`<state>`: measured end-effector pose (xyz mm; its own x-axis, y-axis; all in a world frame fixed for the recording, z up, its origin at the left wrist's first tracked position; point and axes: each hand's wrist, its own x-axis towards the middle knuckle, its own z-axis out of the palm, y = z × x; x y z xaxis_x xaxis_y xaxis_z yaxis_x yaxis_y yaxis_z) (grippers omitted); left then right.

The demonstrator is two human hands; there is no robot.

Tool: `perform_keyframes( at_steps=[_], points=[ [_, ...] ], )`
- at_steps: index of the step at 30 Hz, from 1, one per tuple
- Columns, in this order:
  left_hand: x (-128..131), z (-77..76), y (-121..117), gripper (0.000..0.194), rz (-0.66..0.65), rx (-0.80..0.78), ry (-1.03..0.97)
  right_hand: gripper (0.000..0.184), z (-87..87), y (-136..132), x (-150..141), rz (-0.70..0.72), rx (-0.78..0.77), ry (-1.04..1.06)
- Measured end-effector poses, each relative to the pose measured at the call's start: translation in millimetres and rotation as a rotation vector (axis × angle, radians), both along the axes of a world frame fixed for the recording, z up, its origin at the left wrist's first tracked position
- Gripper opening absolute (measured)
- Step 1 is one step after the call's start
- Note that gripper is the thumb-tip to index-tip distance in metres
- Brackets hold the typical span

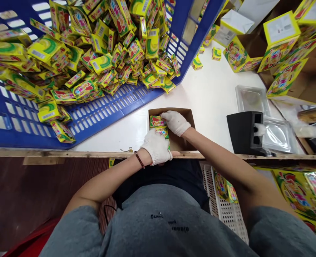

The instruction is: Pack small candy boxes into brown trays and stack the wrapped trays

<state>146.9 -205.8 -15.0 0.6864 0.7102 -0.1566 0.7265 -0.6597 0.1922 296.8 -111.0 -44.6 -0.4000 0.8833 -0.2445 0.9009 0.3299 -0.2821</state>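
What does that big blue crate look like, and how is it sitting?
The blue crate looks like plastic, with rows of slots through its sides and a smooth rim. It sits at an angle on the white tabletop, apparently tipped toward the person, and holds a heap of small yellow boxes. The picture cuts it off at top and left. Neither the left hand nor the right hand touches it.

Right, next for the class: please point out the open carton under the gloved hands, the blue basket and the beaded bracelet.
Open carton [175, 141]: head view, bare inside bottom.
Blue basket [26, 139]: head view, solid edge nearest the person.
Beaded bracelet [139, 160]: head view, middle of the visible beads.
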Motion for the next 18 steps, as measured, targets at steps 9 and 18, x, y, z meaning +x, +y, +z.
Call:
perform_keyframes(
  at_steps=[9, 18],
  points=[
    [-3.0, 9.9, 5.4, 0.075, -0.071, -0.098, 0.116, 0.045, -5.2, -24.1, -16.1, -0.027, 0.027, -0.133],
    [-46.7, 5.1, 36.9, 0.038, -0.024, 0.02, -0.447, 0.044, -11.6, -30.4, -14.6, 0.25, 0.038, -0.258]
  ],
)
